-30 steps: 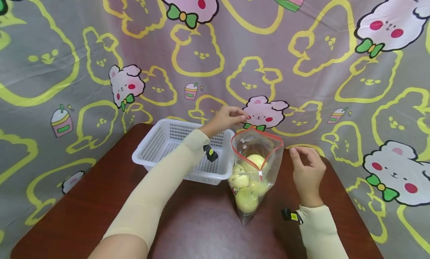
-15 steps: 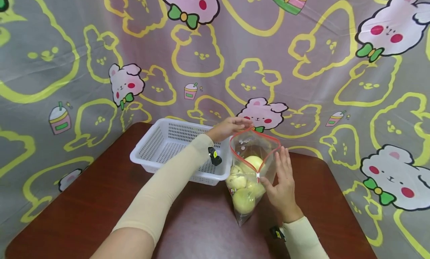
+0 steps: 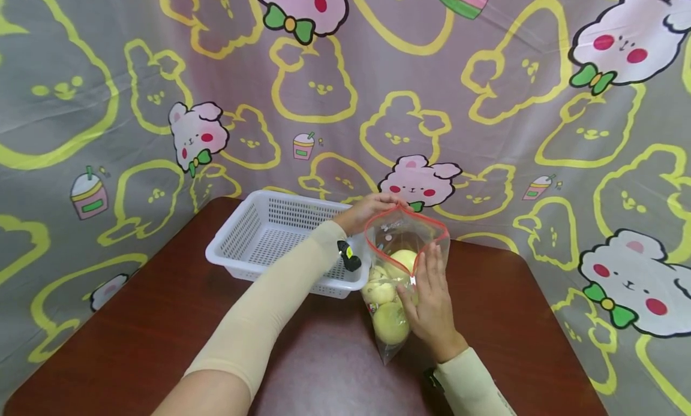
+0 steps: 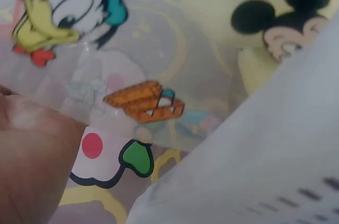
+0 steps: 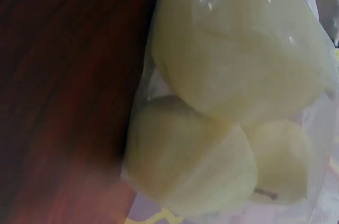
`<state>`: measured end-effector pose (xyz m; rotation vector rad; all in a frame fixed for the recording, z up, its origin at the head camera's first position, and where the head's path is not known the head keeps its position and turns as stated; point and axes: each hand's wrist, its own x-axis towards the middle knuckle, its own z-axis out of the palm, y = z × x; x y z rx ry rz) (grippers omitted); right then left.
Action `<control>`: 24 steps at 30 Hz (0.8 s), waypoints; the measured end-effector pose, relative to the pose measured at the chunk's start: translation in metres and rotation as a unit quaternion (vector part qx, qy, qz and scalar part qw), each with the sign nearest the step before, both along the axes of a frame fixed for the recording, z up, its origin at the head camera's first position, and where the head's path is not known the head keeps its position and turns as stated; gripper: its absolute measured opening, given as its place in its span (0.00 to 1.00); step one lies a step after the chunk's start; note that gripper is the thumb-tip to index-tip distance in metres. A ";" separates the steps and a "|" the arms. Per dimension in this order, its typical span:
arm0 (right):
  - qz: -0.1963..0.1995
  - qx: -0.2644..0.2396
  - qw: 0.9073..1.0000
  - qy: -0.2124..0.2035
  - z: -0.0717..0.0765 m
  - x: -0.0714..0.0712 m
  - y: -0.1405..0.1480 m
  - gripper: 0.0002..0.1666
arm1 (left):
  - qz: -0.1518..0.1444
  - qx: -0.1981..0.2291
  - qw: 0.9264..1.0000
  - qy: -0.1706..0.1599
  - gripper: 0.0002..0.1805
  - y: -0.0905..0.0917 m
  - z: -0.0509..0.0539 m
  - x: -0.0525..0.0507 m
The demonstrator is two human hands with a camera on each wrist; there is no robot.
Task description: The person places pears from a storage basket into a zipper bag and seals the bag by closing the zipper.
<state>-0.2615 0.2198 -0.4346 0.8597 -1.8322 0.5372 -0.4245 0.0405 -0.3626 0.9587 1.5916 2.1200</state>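
A clear zip bag (image 3: 398, 225) with a red zip edge stands on the table, its mouth spread wide. Several pale yellow-green pears (image 3: 391, 323) fill it; in the right wrist view one pear (image 5: 280, 166) shows its stem through the plastic. My left hand (image 3: 369, 212) reaches over to the bag's far left rim, fingers extended along it. In the left wrist view part of that hand (image 4: 34, 155) is beside the bag's printed cartoon side (image 4: 143, 102). Flat fingers of my right hand (image 3: 433, 305) press against the bag's near right side, by the white zip slider (image 3: 413, 280).
A white perforated plastic basket (image 3: 217, 253) stands left of the bag, touching or almost touching it, under my left forearm. The dark reddish wooden table (image 3: 502, 320) ends at a patterned cartoon curtain (image 3: 486, 92) behind and on both sides.
My right hand has come in from the right, apart from the bag, to lie against its side. My left hand has lowered slightly onto the bag's rim, its fingers straightening.
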 end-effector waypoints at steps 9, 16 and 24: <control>0.010 -0.023 1.000 -0.004 0.001 0.002 -0.002 0.33 | 0.031 0.037 0.998 -0.044 0.10 0.007 -0.003 0.004; 0.044 -0.047 0.997 0.032 0.006 0.003 0.003 0.31 | 0.043 0.037 0.997 -0.059 0.08 0.008 -0.002 0.001; 0.073 -0.097 0.988 0.096 0.028 0.013 0.004 0.27 | 0.033 0.027 0.998 -0.046 0.08 0.004 0.004 0.004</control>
